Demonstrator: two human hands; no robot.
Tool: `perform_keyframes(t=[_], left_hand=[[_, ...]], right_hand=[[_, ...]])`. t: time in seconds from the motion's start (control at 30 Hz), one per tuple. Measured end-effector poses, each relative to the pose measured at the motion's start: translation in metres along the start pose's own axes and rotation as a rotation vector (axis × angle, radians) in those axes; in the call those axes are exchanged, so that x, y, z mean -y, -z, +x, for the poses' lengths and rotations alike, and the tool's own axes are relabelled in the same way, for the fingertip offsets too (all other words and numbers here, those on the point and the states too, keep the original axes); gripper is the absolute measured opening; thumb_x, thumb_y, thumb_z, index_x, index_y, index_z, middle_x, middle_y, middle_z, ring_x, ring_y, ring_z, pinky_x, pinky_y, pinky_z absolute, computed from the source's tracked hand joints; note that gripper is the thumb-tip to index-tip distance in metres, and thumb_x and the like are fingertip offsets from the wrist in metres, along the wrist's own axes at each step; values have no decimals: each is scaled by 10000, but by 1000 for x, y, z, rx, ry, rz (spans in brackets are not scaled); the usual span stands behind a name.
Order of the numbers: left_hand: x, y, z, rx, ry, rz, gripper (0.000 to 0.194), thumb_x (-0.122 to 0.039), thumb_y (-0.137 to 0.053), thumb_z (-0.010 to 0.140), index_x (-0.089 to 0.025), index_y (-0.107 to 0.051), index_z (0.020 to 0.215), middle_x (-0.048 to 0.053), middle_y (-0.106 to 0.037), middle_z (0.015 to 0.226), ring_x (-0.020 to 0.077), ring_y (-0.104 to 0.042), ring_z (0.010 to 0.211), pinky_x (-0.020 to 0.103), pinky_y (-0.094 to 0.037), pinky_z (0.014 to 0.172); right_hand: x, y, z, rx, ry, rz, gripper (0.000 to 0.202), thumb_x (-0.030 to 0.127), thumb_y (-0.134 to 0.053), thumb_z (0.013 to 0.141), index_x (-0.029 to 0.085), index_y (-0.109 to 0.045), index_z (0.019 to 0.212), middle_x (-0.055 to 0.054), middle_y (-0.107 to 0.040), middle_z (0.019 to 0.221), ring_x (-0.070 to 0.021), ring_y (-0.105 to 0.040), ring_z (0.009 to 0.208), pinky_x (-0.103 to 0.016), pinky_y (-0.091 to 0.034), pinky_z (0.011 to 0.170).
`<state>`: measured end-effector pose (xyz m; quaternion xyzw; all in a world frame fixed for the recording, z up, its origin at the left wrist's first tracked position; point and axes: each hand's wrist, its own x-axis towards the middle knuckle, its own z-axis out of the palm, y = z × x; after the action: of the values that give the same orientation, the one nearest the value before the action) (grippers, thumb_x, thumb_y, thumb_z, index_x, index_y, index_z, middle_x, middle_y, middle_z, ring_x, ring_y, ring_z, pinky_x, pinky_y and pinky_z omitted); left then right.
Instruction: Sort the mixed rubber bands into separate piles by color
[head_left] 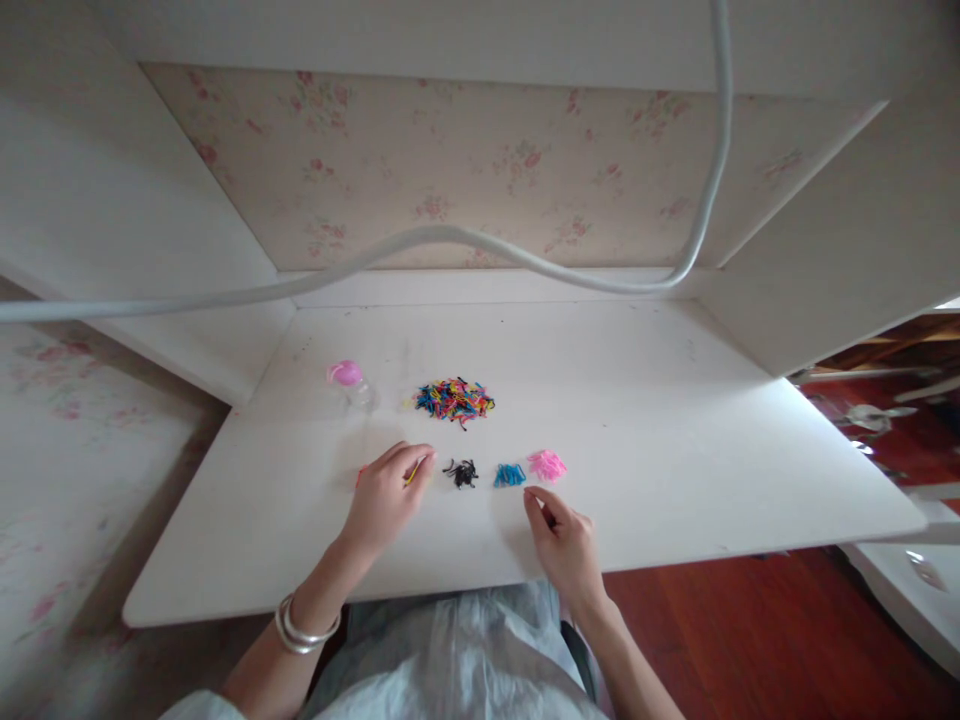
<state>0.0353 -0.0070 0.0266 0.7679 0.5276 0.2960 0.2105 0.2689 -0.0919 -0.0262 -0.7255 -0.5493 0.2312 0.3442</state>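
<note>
A mixed pile of small colourful bands lies on the white table. Nearer to me are a black pile, a blue pile and a pink pile. My left hand is left of the black pile, its fingers pinched; a bit of yellow shows at the fingertips, and I cannot make out whether it is held or lies behind. Something red peeks out beside that hand, mostly hidden. Just below the blue and pink piles, my right hand has thumb and forefinger together; anything between them is too small to tell.
A clear container with a pink top lies at the back left of the table. A white cable crosses the view above the table. White panels stand on both sides, with a floral wall behind.
</note>
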Motion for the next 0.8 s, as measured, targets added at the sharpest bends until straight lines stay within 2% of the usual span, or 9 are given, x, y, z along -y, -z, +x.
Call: perform_keyframes(t=[0.17, 0.33, 0.47, 0.57, 0.67, 0.8], left_hand=[[39, 13, -45, -181, 168, -28, 206, -322, -511, 872, -184, -656, 922, 29, -665, 852, 120, -579, 711, 216, -453, 680], [64, 20, -70, -316, 310, 33, 237, -370, -535, 850, -181, -663, 916, 5, -613, 731, 114, -520, 617, 221, -430, 629], [75, 21, -82, -375, 357, 35, 249, -391, -541, 841, -178, -664, 875, -21, -529, 628, 108, -479, 573, 221, -416, 611], [80, 19, -87, -424, 399, -11, 269, -404, -536, 838, -170, -662, 873, -23, -521, 619, 109, -473, 564, 219, -412, 586], [82, 18, -89, -468, 445, -70, 282, -411, -536, 830, -166, -660, 893, -13, -549, 637, 114, -486, 569, 217, -410, 560], [83, 18, -89, -439, 434, -113, 273, -405, -535, 829, -169, -662, 879, -3, -568, 654, 120, -500, 589, 222, -416, 574]], right_hand=[[23, 4, 16, 32, 64, -120, 346, 440, -447, 894, 217, -710, 931, 18, -599, 547, -81, -501, 451, -181, -335, 507], [57, -9, 50, 115, 183, -379, 334, 406, -407, 906, 276, -709, 966, -6, -667, 624, -126, -602, 578, -204, -343, 560], [76, -28, 77, 268, 137, -574, 351, 429, -367, 912, 339, -673, 1058, -17, -713, 822, -162, -637, 712, -230, -368, 612], [82, -42, 91, 365, 117, -678, 364, 420, -359, 914, 346, -627, 1150, -45, -704, 945, -194, -641, 811, -263, -391, 676], [83, -52, 100, 396, 139, -711, 357, 389, -347, 922, 337, -629, 1134, -57, -696, 976, -210, -641, 843, -283, -398, 707], [81, -59, 106, 397, 153, -703, 393, 411, -292, 947, 319, -653, 1072, -65, -694, 982, -218, -641, 857, -292, -401, 720]])
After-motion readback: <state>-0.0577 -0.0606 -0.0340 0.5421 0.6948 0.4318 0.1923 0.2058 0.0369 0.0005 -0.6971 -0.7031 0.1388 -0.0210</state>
